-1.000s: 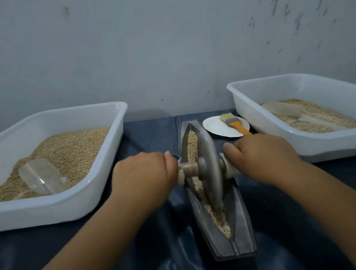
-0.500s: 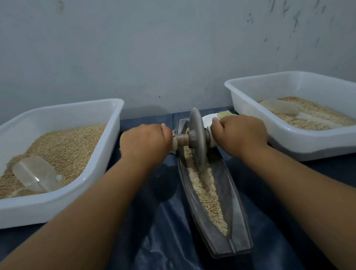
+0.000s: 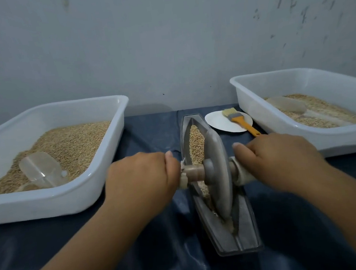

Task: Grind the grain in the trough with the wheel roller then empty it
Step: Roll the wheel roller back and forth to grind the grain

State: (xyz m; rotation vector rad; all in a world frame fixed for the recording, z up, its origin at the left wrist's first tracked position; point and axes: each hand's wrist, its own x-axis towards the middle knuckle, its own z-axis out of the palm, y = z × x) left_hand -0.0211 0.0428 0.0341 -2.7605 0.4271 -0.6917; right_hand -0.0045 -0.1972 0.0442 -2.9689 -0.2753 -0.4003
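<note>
Grey wheel roller (image 3: 218, 172) sits mid-trough (image 3: 246, 235); left hand (image 3: 140, 179) and right hand (image 3: 280, 161) grip its axle; grain (image 3: 195, 141) looks whole, emptying remains.

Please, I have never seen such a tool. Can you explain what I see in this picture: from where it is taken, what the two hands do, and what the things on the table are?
The camera sits on a person's head and looks down at their own hands. The left hand and the right hand each grip one end of a wooden axle through a metal wheel roller. The wheel stands in a narrow, boat-shaped metal trough and crushes the grain in it. A white tub of grain with a clear scoop stands on the left; another tub, also with grain and a scoop, stands on the right. Behind the trough, a small brush with an orange handle lies on a white plate.
</note>
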